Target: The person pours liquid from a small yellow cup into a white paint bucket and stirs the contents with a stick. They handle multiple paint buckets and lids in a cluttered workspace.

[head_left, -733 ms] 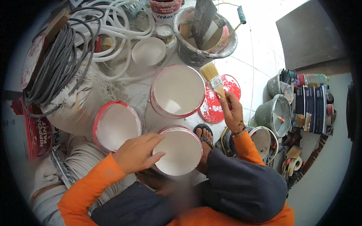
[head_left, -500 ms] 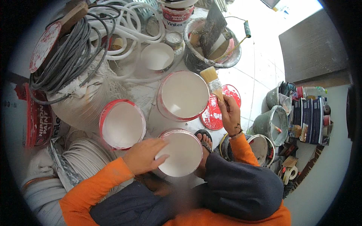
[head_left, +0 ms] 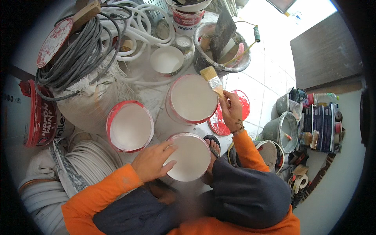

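My right hand (head_left: 231,111) grips the wooden handle of a paintbrush (head_left: 212,77), its pale bristles pointing up and left over the right rim of a red-rimmed bucket (head_left: 190,96) of off-white paint. My left hand (head_left: 154,160) has its fingers apart at the left rim of a nearer bucket (head_left: 190,154) of similar paint; whether they touch it is unclear. A third red-rimmed paint bucket (head_left: 129,125) stands to the left. A paint-smeared red lid (head_left: 243,103) lies on the tiled floor behind my right hand.
Cable coils (head_left: 86,51), white hoses (head_left: 141,19) and a sack (head_left: 74,113) crowd the left. Behind are a shallow white container (head_left: 166,58) and a grey tub (head_left: 244,60) holding tools. Buckets (head_left: 286,131), stacked items (head_left: 319,127) and a dark board (head_left: 325,47) line the right.
The brush in my right hand has swung leftward toward the middle bucket. My left hand has shifted slightly right along with the view; surroundings appear a little lower in the frame.
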Demonstrator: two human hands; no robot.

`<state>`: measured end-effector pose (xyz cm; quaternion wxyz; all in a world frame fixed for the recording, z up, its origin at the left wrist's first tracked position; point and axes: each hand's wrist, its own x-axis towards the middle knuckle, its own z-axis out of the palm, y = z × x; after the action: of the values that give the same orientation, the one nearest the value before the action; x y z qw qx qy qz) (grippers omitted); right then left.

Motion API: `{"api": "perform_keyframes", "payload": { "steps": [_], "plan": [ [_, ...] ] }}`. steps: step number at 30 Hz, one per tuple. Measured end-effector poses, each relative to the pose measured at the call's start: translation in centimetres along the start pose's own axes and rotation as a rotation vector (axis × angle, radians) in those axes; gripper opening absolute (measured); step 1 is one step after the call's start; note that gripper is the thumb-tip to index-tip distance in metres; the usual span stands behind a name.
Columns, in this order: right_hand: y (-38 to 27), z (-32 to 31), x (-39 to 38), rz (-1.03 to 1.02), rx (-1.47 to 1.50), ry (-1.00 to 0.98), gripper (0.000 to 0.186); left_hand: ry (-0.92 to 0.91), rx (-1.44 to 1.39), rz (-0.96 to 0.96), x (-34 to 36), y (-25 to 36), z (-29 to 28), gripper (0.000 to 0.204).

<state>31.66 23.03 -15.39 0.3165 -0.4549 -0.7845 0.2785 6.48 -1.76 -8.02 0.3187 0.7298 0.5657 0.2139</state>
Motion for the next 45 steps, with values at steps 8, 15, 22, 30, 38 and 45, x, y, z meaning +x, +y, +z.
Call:
{"api": "perform_keyframes", "payload": {
  "steps": [8,15,22,30,38,45],
  "plan": [
    [-0.4,1.4,0.8,-0.020,-0.051,-0.035,0.031,-0.028,-0.058,-0.125,0.3,-0.8,-0.9,0.048],
    [0.1,2.0,0.6,-0.099,-0.120,-0.028,0.039,-0.307,-0.042,-0.255,-1.2,-1.7,-2.5,0.056],
    [-0.6,0.8,0.5,0.078,-0.013,-0.123,0.046,-0.313,-0.040,-0.221,-2.8,-2.3,-6.5,0.056],
    [14.6,-6.1,-1.1,0.418,-0.226,-0.020,0.034,0.176,-0.010,-0.336,-1.0,-0.2,-13.3,0.036],
    [19.0,-1.1,-7.0,1.127,0.075,-0.043,0.089,0.239,0.244,-0.413,-4.4,-5.5,-14.7,0.035],
    [24.4,-0.2,-6.0,1.229,0.012,0.369,0.094,0.273,0.174,-0.437,-3.3,-7.1,-14.8,0.035]
  ]
}}
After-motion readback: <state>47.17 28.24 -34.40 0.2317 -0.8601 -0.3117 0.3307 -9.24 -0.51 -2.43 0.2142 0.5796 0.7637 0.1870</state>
